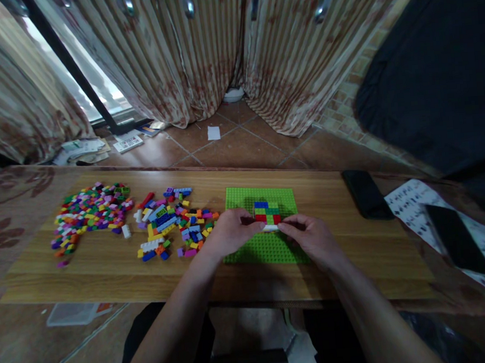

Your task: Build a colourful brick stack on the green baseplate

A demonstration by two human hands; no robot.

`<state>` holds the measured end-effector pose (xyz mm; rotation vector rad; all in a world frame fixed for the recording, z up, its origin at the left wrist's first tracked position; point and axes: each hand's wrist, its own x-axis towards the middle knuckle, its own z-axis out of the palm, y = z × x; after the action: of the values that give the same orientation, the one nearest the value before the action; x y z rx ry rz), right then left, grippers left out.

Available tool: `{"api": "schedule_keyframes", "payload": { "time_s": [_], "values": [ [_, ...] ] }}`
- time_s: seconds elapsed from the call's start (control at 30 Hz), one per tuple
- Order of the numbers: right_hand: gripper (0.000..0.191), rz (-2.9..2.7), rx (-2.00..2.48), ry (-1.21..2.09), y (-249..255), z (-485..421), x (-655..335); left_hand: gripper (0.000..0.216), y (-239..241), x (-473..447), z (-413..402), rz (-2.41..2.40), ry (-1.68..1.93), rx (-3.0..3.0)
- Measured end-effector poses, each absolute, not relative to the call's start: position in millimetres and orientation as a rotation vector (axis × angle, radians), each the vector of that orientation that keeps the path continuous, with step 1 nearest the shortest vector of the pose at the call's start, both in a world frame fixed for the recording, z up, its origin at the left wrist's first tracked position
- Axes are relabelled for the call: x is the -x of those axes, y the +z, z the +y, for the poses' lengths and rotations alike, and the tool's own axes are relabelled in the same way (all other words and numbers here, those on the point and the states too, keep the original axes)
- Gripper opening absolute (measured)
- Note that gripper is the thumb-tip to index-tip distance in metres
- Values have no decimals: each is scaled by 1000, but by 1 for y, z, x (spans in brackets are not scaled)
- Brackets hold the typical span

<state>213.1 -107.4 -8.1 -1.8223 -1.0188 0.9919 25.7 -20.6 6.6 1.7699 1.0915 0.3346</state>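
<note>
Left hand (233, 231) and right hand (313, 237) pinched on opposite ends of white brick (270, 228) over green baseplate (269, 253).

Pictured in the background: striped curtains (199, 56) hung in folds, parted at left around a dark window frame (71, 63). Below, on brown floor tiles (248, 147): a pile of papers (83, 151), a white printed item (128, 143) near it and, farther right, a single pale sheet (213, 133). At the right end of the wooden bench (378, 254): a flat black device (367, 194). Just beside it: a printed sheet (412, 204) under a second black device (457, 240). At upper right: a large dark fabric shape (439, 71) before a stone-patterned wall (346, 106). At lower left: a clear plastic container (72, 313).
</note>
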Motion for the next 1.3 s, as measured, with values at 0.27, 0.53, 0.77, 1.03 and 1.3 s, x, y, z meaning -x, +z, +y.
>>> {"api": "schedule_keyframes", "payload": {
  "time_s": [0.27,0.53,0.77,1.03,1.3],
  "values": [
    [37,-946,1802,1037,-6,-106,-210,28,15,-31,-26,1146,421,-1775],
    [41,-879,1718,1117,-2,-107,-220,36,4,-24,-21,1043,404,-1691],
    [34,-899,1576,736,-4,-103,-246,28,-5,-10,-5,1038,565,-1610],
    [88,-1598,1612,769,-2,-99,-227,60,5,-13,-13,992,643,-1912],
    [87,-1663,1618,812,-10,-90,-224,83,0,-31,-22,805,606,-2187]
  ]
}}
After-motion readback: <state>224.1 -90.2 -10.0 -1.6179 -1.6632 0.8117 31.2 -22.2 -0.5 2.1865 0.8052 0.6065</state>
